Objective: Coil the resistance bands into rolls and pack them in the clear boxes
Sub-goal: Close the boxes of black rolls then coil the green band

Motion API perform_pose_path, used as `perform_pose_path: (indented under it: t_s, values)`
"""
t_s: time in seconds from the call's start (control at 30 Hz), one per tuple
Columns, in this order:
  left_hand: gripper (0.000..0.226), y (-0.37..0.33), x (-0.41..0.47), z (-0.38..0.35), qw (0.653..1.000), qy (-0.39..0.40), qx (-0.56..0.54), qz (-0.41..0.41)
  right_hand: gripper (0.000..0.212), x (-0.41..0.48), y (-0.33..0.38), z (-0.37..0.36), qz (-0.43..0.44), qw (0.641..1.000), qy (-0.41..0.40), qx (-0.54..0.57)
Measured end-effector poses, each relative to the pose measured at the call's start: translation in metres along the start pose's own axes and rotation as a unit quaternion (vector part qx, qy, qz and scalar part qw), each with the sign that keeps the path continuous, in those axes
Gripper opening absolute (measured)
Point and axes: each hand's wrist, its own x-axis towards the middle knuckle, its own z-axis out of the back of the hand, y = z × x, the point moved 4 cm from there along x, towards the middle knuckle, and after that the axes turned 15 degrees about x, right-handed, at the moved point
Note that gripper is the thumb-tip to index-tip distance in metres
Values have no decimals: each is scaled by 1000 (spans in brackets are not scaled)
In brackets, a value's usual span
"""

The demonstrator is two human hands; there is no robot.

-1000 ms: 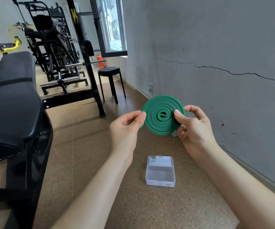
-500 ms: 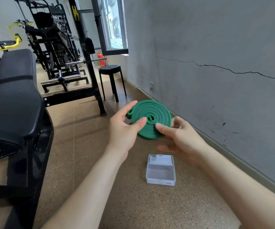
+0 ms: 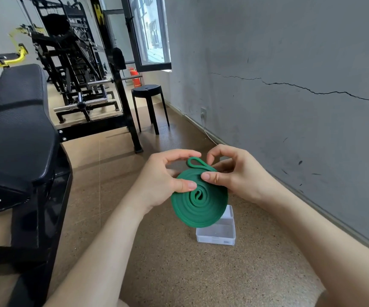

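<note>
Below, clear box (image 3: 220, 232) open, under coiled green band (image 3: 201, 207).

A grey wall (image 3: 289, 63) is seen at right, marked by a long dark crack (image 3: 301, 87) and scuffs. The floor (image 3: 179, 273) is covered in brown speckled material. A black padded bench (image 3: 17, 129) is set at left. Black gym machines (image 3: 68, 63) with yellow handles (image 3: 17, 56) are placed behind it. A black stool (image 3: 149, 91) is stood near the wall, a red extinguisher (image 3: 135, 77) beyond it. Daylight is let in through a dark-framed window (image 3: 150, 34).
</note>
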Motion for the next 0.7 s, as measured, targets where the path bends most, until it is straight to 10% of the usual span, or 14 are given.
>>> perform_pose_path:
  t_s: [0.7]
  values:
    - [50, -49, 5, -27, 975, 146, 162, -49, 19, -43, 8, 19, -73, 994, -5, 76]
